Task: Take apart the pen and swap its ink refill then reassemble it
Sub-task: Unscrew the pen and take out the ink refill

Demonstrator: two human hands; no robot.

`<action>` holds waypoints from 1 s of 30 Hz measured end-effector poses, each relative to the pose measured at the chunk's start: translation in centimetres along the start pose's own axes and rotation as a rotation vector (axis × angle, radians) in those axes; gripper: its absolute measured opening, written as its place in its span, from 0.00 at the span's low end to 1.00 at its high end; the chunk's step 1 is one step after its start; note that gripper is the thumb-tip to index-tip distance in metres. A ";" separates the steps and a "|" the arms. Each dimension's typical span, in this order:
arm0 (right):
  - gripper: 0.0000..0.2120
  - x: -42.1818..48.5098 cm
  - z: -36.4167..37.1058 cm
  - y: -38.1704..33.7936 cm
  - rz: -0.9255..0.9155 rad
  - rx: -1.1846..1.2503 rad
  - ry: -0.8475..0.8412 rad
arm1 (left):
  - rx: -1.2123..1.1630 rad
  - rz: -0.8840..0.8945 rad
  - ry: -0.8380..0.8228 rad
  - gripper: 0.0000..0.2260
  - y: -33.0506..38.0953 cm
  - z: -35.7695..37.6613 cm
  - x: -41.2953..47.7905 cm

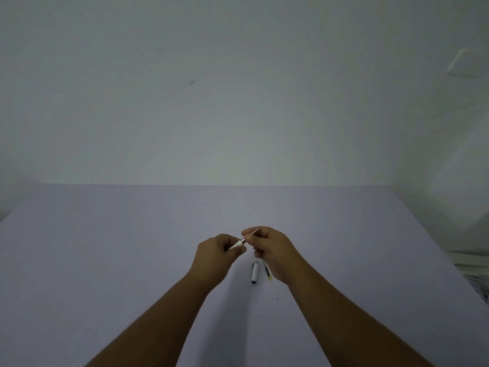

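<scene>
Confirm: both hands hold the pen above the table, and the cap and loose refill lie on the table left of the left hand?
Not quite. The head view shows the cap and refill below the right hand, right of the left hand. Both hands do hold the pen above the table.

Just two bare forearms coming in from the bottom edge, no sleeves anywhere in shot. Left hand (215, 254) and right hand (275, 250) are both bare too: no gloves, no watch, no rings or bands that I can spot.
</scene>
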State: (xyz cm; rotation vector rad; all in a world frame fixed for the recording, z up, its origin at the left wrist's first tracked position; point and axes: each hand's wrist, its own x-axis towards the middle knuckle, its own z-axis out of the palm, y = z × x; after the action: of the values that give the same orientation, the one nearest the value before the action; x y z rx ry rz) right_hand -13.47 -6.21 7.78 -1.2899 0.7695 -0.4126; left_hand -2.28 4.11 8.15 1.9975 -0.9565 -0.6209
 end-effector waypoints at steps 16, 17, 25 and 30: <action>0.05 -0.6 0.4 -0.4 -0.015 -0.037 0.000 | -0.040 -0.030 0.012 0.03 0.1 0.3 -0.2; 0.05 -0.6 0.4 -0.5 -0.015 -0.061 0.019 | -0.030 -0.023 0.011 0.03 0.1 0.3 -0.3; 0.04 -0.7 0.4 -0.4 -0.018 -0.047 0.029 | -0.056 -0.039 0.030 0.03 0.2 0.4 -0.4; 0.14 -0.7 0.7 -0.3 0.037 -0.141 0.128 | -0.054 -0.028 0.023 0.03 0.5 0.9 -0.6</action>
State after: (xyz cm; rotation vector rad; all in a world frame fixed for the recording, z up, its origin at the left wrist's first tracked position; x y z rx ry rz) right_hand -13.43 -5.32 8.35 -1.3880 0.9422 -0.4201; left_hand -3.45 4.01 8.12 1.9689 -0.8909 -0.6313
